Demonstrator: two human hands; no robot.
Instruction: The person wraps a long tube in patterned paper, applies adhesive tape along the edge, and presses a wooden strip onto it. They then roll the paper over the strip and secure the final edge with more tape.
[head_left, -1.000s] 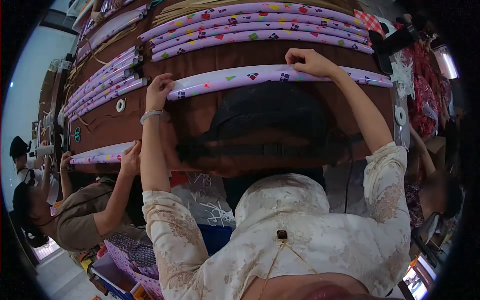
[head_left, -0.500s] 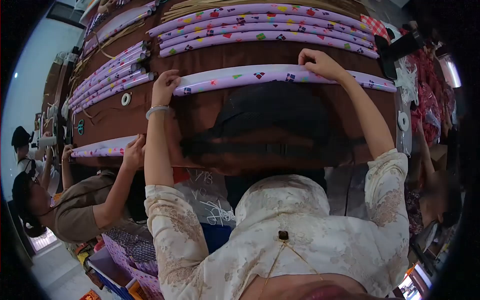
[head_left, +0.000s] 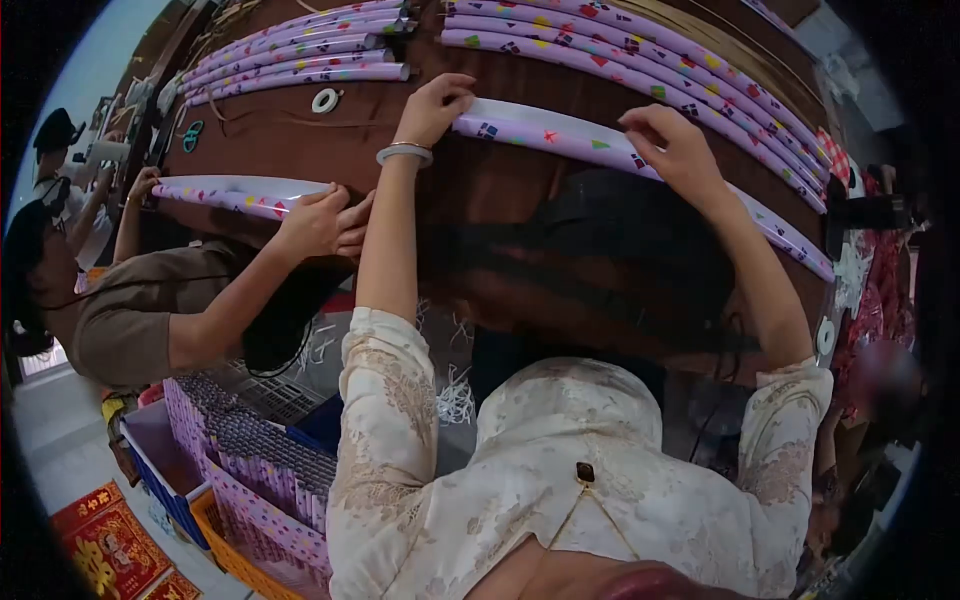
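Observation:
A roll of lilac printed wrapping paper (head_left: 570, 139) with a white inner side lies across the brown tabletop before me. My left hand (head_left: 432, 110), a bangle at its wrist, has its fingers closed at the left end of this roll. Over the middle of the roll is my right hand (head_left: 678, 148); its thumb and forefinger are apart, with nothing visible between them. The roll's right part (head_left: 785, 235) runs on beyond my right forearm.
Finished-looking rolls (head_left: 640, 65) lie in a row behind, more rolls (head_left: 300, 73) at upper left. A tape roll (head_left: 325, 100) and green-handled scissors (head_left: 192, 136) lie on the table. A co-worker's hand (head_left: 320, 222) touches another paper roll (head_left: 225, 192) at left. Crates (head_left: 165, 470) stand below.
My view has turned, shifting the table. My right hand has moved left along the roll, and its thumb and forefinger have parted. My left hand stays at the roll's left end.

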